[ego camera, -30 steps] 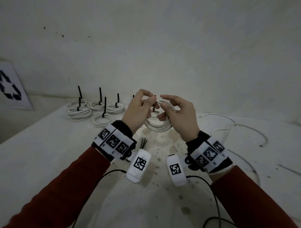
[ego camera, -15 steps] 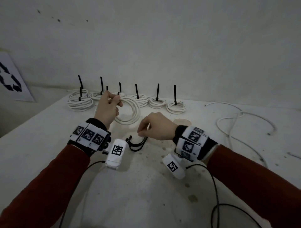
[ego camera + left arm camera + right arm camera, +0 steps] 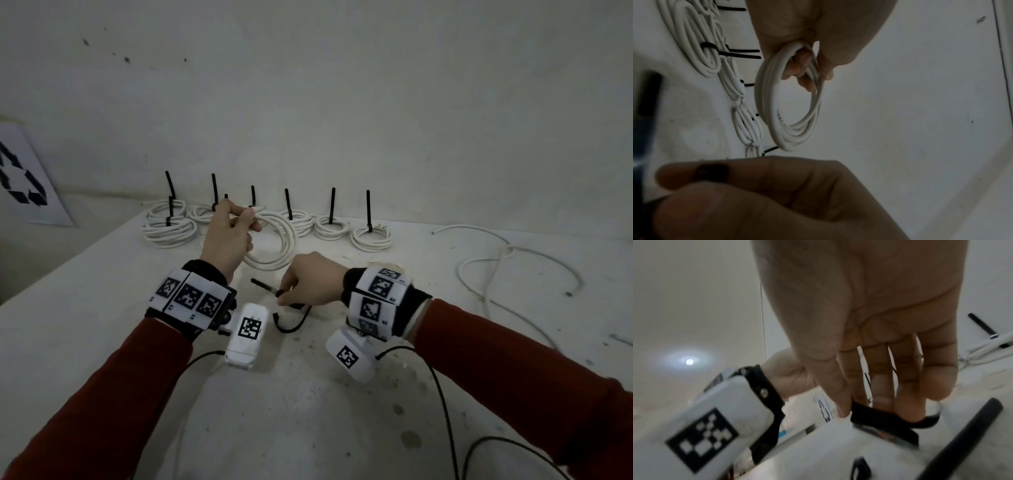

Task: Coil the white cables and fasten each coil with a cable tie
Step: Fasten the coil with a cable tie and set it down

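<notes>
My left hand (image 3: 230, 229) holds a coil of white cable (image 3: 278, 243) upright above the table, fingers through the loop and thumb pinching the strands (image 3: 807, 71). The coil (image 3: 785, 113) has no tie on it. My right hand (image 3: 310, 282) is lower, just above the table, pinching a black cable tie (image 3: 265, 286) between thumb and fingers (image 3: 875, 412). More black ties (image 3: 291, 320) lie on the table under that hand. Several tied coils (image 3: 371, 234) with upright black tie tails stand in a row at the back.
Loose uncoiled white cable (image 3: 507, 263) sprawls at the right of the white table (image 3: 308, 411). A wall rises right behind the row of coils. A recycling sign (image 3: 20, 178) leans at far left. Black device leads (image 3: 445, 411) trail from my wrists.
My hands came apart: the left carried the coil left and back, the right dropped to the table and picked one black tie out of the pile, lifting it slightly.
</notes>
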`<state>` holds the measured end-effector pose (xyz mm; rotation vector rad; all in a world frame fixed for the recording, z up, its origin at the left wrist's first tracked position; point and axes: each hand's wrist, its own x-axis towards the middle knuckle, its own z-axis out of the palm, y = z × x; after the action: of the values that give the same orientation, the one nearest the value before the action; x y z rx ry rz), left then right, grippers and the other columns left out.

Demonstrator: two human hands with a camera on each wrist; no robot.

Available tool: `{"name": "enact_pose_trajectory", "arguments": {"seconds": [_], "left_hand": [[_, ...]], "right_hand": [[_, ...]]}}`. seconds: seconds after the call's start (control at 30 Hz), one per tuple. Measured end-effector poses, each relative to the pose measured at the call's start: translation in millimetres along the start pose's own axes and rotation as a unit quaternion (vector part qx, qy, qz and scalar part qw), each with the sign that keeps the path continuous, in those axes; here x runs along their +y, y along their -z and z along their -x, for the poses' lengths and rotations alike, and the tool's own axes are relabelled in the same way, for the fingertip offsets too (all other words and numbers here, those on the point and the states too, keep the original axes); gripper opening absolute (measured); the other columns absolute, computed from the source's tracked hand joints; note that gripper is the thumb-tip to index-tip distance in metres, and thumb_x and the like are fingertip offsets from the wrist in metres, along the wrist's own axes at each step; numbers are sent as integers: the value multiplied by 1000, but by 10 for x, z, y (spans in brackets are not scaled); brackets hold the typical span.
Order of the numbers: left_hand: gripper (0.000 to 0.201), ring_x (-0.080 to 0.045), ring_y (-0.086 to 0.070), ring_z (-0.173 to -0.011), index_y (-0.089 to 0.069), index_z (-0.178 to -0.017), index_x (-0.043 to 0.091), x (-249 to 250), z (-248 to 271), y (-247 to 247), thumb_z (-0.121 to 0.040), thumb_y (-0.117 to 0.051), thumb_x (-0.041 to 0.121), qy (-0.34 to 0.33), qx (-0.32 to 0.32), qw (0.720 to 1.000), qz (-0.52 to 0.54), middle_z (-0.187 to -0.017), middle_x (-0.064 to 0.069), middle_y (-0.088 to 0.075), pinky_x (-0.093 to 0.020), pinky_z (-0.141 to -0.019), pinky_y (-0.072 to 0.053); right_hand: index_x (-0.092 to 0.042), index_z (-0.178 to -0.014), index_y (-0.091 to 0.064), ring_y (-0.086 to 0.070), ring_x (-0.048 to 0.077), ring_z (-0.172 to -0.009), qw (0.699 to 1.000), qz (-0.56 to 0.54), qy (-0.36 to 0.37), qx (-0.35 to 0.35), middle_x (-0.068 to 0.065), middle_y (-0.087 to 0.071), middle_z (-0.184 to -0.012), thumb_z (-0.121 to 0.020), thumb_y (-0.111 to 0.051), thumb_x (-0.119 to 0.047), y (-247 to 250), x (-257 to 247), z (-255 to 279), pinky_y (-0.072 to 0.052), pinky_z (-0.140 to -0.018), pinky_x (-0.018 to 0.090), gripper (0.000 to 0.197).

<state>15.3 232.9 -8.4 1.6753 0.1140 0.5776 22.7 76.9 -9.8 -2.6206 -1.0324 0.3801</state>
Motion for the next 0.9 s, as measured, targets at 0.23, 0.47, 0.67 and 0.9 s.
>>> {"name": "enact_pose_trajectory", "arguments": {"seconds": [0.23,0.47,0.67,0.9], "left_hand": [[22,-11,-41,-49,-38,-78,17,118,-23,-176,-99,-44,15,-20,-13,999,29,-72,-5,-58,-22,-46,-34],[22,-15,-37,-49,-39,-79,24,247,-41,-414,-99,-46,19,-70,-4,997,14,-70,1,-61,-30,-51,-33],[22,-14,-41,-52,-40,-78,25,388,23,-680,-98,-46,18,-111,-36,993,11,-69,0,-59,-33,-56,-35],[18,-14,-38,-49,-40,-82,26,511,47,-795,-99,-44,19,-150,-31,988,6,-70,2,-57,-29,-50,-34]], "right_hand": [[-4,-95,-74,-58,10,-62,957,-282,-31,55,6,-71,-81,-87,-70,-28,333,259,409,-53,-62,22,26],[-5,-94,-71,-52,11,-58,886,-422,59,184,-1,-69,-73,-91,-61,-14,803,415,965,-48,-62,22,14],[-9,-91,-70,-48,11,-55,865,-450,108,192,-5,-66,-70,-82,-60,-22,866,389,1028,-42,-57,19,18],[-8,-95,-71,-44,12,-57,910,-378,97,139,-4,-64,-72,-94,-56,-10,803,397,954,-40,-61,26,15]]}}
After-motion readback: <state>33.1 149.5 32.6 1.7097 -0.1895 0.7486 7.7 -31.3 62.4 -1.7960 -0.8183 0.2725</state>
